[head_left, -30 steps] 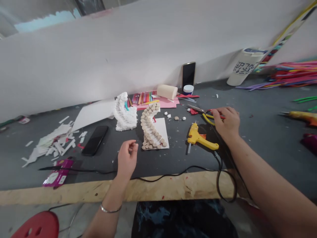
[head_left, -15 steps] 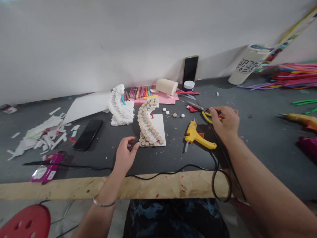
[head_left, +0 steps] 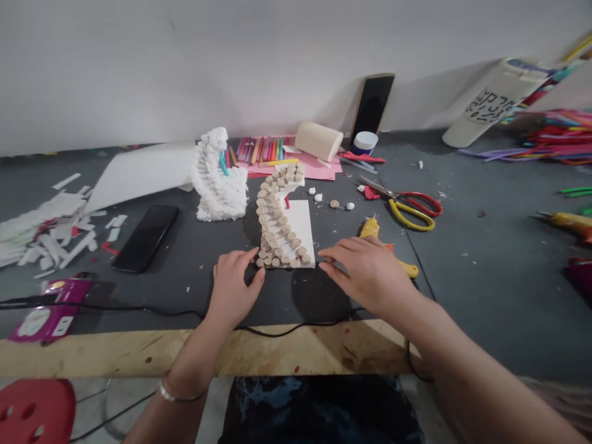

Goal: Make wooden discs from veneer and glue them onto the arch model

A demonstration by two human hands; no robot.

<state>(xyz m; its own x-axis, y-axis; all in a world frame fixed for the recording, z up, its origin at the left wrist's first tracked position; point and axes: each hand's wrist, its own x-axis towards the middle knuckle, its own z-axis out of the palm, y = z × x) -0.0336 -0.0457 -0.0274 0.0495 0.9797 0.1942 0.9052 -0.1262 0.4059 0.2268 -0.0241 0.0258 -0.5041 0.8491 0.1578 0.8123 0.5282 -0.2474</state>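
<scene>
A small curved staircase model [head_left: 277,228], edged with round tan discs, stands on a white base [head_left: 301,231] in front of me. At its left front corner is my left hand [head_left: 235,280], fingers apart and fingertips at or close to the discs. My right hand [head_left: 363,268] hovers by the base's right front corner with nothing in it, fingers apart. Behind that hand lies a yellow glue gun [head_left: 370,227], partly covered by it. The scissors [head_left: 407,203] with red and yellow handles rest beyond. To the left stands a second, white-textured staircase model [head_left: 219,182].
A black phone [head_left: 145,237] and paper scraps [head_left: 55,231] lie left, above a purple packet [head_left: 55,308]. Pens [head_left: 261,150] and a pale cylinder [head_left: 319,140] sit at the back. Another phone [head_left: 374,105] leans on the wall; a tumbler [head_left: 497,102] stands right. A cable [head_left: 287,333] crosses the front.
My right hand has let go of the scissors, which now lie on the table, and has moved left to the model's right side. My left hand stays at the left corner.
</scene>
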